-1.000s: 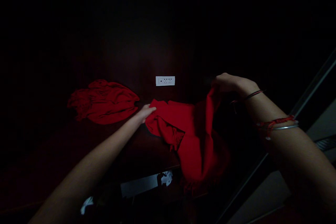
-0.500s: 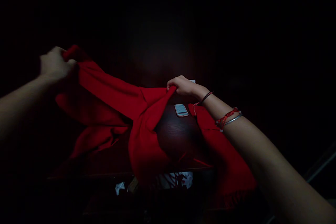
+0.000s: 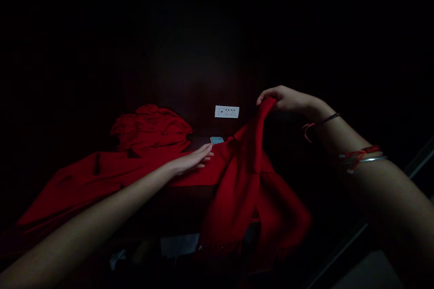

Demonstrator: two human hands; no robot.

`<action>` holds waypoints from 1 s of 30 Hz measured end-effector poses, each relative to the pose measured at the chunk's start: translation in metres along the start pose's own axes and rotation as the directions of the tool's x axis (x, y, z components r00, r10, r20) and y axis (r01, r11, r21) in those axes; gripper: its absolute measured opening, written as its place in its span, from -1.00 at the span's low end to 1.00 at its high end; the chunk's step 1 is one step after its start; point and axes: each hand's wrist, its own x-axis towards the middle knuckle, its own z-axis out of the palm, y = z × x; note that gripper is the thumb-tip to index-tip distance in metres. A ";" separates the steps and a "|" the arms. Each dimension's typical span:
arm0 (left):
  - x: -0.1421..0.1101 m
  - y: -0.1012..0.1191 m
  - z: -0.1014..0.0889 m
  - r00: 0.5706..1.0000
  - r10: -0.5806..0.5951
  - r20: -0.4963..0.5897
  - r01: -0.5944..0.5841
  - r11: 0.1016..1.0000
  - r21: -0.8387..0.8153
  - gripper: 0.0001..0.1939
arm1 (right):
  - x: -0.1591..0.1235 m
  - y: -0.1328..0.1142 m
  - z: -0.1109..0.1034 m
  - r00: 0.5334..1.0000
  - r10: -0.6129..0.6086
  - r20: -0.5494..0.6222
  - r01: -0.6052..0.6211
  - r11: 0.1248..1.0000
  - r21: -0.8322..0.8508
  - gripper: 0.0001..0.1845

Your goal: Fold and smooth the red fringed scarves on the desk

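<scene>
A long red scarf (image 3: 242,180) with a fringed end lies across the dark tabletop, and part of it drapes over the front edge. My right hand (image 3: 288,99) is closed on a bunched edge of it, held up at the right, and the cloth hangs in folds below. My left hand (image 3: 193,160) rests on or just above the flat middle stretch, fingers stretched out and gripping nothing. More red cloth (image 3: 152,128) is heaped behind on the left. Whether that heap is part of the same scarf I cannot tell.
A phone (image 3: 217,140) with a lit screen lies behind my left fingertips, partly covered by the red cloth. On the dark back wall is a white socket plate (image 3: 227,111). Pale items (image 3: 179,244) show dimly under the tabletop.
My left hand has let go of the cloth it held up at the left and moved right and down over the scarf. My right hand has drawn its edge to the right and slightly up.
</scene>
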 end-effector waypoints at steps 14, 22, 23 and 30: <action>-0.041 -0.060 -0.069 0.744 -0.542 -0.391 0.255 0.771 -0.583 -0.35 | 0.146 -0.091 0.195 0.955 0.053 0.290 -0.006 0.987 -0.162 -0.42; -0.041 -0.081 -0.073 0.746 -0.497 -0.443 0.366 0.862 -0.350 -0.42 | 0.117 -0.032 0.236 0.967 -0.021 0.253 0.046 0.994 -0.096 -0.37; -0.035 -0.080 -0.068 0.754 -0.475 -0.455 0.381 0.879 -0.287 -0.39 | 0.105 -0.021 0.232 0.961 0.009 0.278 0.017 0.996 -0.091 -0.41; 0.003 -0.082 -0.044 0.770 -0.245 -0.589 0.375 0.921 0.107 -0.30 | -0.006 0.011 0.233 0.905 0.237 0.352 -0.340 0.901 0.268 -0.26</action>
